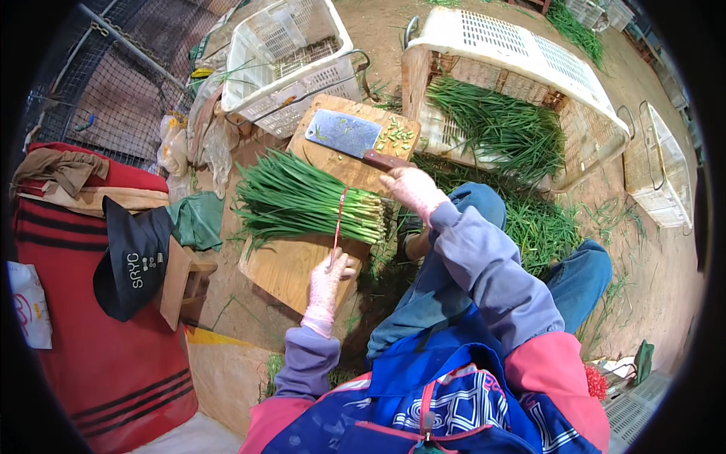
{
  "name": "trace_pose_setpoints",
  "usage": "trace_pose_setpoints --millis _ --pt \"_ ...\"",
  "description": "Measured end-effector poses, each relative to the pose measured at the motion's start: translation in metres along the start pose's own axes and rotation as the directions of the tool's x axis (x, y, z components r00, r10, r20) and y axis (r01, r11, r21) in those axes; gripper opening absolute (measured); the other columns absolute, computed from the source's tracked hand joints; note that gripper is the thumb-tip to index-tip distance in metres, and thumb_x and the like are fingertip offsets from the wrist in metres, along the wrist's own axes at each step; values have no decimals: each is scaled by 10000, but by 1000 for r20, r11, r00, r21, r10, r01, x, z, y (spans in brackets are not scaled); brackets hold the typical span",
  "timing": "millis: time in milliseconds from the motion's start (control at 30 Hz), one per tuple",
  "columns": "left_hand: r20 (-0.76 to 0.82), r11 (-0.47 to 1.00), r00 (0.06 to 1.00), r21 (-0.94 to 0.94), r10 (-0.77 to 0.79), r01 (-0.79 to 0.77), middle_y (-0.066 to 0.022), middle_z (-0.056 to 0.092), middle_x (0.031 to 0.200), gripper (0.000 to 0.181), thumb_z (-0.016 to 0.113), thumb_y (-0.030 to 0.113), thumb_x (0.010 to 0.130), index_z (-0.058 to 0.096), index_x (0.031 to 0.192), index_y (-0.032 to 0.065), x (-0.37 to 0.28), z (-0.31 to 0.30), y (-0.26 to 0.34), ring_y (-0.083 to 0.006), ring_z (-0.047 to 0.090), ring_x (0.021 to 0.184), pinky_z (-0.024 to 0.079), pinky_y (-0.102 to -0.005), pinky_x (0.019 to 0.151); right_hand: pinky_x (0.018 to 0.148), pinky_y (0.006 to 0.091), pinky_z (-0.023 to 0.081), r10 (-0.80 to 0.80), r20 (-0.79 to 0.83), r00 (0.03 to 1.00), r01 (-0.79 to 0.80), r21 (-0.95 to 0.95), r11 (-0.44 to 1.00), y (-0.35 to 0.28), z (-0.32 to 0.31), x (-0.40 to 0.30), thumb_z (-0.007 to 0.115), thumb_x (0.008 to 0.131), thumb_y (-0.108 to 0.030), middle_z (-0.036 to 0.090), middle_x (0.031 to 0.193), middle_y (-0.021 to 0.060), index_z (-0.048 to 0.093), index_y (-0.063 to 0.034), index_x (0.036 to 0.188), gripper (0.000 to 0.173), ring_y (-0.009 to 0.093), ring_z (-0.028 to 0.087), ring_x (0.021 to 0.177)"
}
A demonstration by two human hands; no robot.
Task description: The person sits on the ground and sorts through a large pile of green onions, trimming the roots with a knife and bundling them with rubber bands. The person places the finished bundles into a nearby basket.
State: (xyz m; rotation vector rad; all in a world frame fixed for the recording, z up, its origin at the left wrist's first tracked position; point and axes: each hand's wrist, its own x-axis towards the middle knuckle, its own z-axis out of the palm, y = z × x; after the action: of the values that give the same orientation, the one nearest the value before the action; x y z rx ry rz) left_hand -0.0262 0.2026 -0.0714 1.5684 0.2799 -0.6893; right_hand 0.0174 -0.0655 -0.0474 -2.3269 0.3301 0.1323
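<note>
A thick bundle of garlic chives (300,198) lies across a wooden board (298,267), its pale stem ends pointing right. A red tie (341,210) runs around the bundle, and my left hand (332,275) pinches its end at the near side. My right hand (417,190), fingers curled, is beyond the stem ends, beside the handle of a cleaver (346,132). Whether it touches the handle or holds something cannot be made out. The cleaver rests flat on the board's far part, with short cut stem pieces (397,136) beside the blade. Both hands wear pale pink patterned gloves.
A white plastic crate (505,37) on its side holds loose chives (499,127). Another crate (289,62) stands upright beyond the board. Loose greens (536,227) cover the floor by my legs. Left are a small wooden stool (176,278), a dark cap (133,255) and red cloth (125,363).
</note>
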Motion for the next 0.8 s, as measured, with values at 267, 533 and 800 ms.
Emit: trace_pose_setpoints --millis 267,533,800 --pt "34 520 703 648 710 -556 11 621 754 379 607 109 850 571 1226 141 22 8 7 -55 513 596 449 -219 528 1039 457 265 -387 -126 913 338 -294 894 -56 18 -52 737 654 -343 385 1350 181 326 -31 1349 866 333 358 1256" --pt "-19 942 950 -128 311 -311 5 474 510 357 507 337 928 612 840 8 39 19 56 -81 403 382 390 -220 419 1078 536 124 -193 -23 981 154 -509 847 -75 58 -35 773 552 -462 261 1439 167 202 -49 1404 1105 322 232 1341" --pt "31 919 932 -184 361 -350 24 300 438 448 459 438 929 406 620 117 76 35 80 -114 289 333 430 -285 458 1086 529 133 -285 -85 955 162 -656 737 -65 44 33 808 516 -371 309 1425 152 244 -7 1374 1089 289 280 1326"
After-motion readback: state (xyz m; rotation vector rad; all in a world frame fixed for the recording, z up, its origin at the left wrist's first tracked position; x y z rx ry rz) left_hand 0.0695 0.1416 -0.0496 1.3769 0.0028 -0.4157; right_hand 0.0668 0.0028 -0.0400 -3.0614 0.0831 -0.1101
